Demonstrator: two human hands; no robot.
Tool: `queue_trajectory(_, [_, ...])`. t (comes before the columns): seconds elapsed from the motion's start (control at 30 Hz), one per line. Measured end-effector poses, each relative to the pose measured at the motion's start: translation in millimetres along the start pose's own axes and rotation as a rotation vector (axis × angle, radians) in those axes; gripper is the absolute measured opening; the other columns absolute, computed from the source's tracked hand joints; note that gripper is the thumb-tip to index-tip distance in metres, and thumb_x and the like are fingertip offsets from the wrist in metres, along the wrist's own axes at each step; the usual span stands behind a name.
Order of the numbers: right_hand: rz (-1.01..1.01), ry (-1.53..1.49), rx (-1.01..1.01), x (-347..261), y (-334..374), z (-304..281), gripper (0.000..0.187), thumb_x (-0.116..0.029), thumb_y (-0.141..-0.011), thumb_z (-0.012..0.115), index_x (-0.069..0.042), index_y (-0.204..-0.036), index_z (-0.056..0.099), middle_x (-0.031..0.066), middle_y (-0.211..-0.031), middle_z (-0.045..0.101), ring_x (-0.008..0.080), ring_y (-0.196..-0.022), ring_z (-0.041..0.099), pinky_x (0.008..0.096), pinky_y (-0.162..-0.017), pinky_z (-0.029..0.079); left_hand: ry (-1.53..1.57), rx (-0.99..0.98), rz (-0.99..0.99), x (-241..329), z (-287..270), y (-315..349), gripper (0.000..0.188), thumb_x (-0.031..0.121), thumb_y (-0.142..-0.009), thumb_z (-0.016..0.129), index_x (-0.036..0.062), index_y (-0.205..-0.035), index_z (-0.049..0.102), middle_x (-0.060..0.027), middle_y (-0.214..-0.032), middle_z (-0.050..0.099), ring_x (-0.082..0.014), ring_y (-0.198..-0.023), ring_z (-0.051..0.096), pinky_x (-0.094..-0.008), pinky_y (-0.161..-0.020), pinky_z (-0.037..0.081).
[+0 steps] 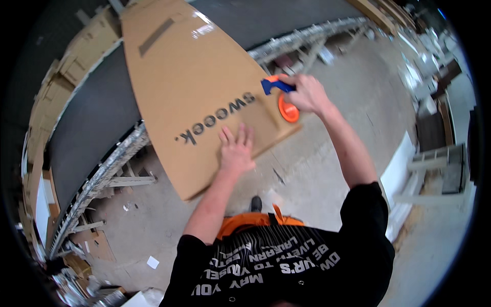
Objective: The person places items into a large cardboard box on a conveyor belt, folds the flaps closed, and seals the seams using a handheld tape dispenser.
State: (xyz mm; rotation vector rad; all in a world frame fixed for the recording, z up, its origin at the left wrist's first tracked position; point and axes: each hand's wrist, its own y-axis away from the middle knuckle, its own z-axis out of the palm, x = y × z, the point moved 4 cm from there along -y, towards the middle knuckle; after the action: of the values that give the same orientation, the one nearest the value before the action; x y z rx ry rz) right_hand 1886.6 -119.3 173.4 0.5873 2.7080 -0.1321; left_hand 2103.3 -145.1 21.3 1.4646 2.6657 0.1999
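Note:
A long, flat brown cardboard box (184, 66) with dark printed lettering lies in front of me, its near end jutting out past the conveyor. My left hand (237, 151) rests flat on its top near the close edge, fingers spread. Over the box's right edge, my right hand (306, 93) is closed around a tape dispenser with a blue head (276, 86) and an orange wheel (289, 109). I cannot tell whether the dispenser touches the cardboard. Slight motion blur covers both hands.
The dark conveyor belt (97, 102) runs beneath the box, with a metal side rail (110, 158) on legs. More cardboard boxes (92, 43) stand along its far left side. White panels (404, 163) and wrapped material lie at the right. A white scrap (152, 262) is on the floor.

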Motion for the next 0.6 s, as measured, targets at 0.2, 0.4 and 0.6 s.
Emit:
queue_trajectory(0.2, [0.123,0.14,-0.14,11,35,-6,0.047,-0.022,-0.069,0.053,-0.021,-0.113,0.07,0.0172,-0.095,0.07,0.0357,-0.09,0.066,0.0428,-0.085,0.052,0.014,-0.053,-0.031,2,-8,0,0.095,0.037,-0.071,0.069,0.015,-0.151,0.024,-0.0151,-0.157,0.019,-0.0581,-0.135,0.021,-0.0606,-0.113,0.015])
queue_trajectory(0.4, [0.047,0.205,-0.16,-1,24,19,0.037,-0.025,-0.071,0.054,-0.015,-0.101,0.073,0.017,-0.095,0.07,0.0324,-0.092,0.068,0.0426,-0.084,0.053,-0.044,-0.056,-0.058,-1,-2,-2,0.099,0.045,-0.07,0.07,0.0185,-0.152,0.022,-0.0127,-0.158,0.016,-0.0556,-0.137,0.019,-0.058,-0.114,0.016])
queue_trajectory(0.6, [0.005,0.251,-0.386,13,37,52,0.034,-0.025,-0.062,0.061,-0.005,-0.088,0.072,0.0211,-0.095,0.069,0.0349,-0.088,0.069,0.0414,-0.078,0.056,-0.043,-0.109,-0.058,0,-2,-2,0.1,0.051,-0.071,0.07,0.0201,-0.153,0.021,-0.0109,-0.159,0.014,-0.0533,-0.138,0.017,-0.0548,-0.116,0.015])
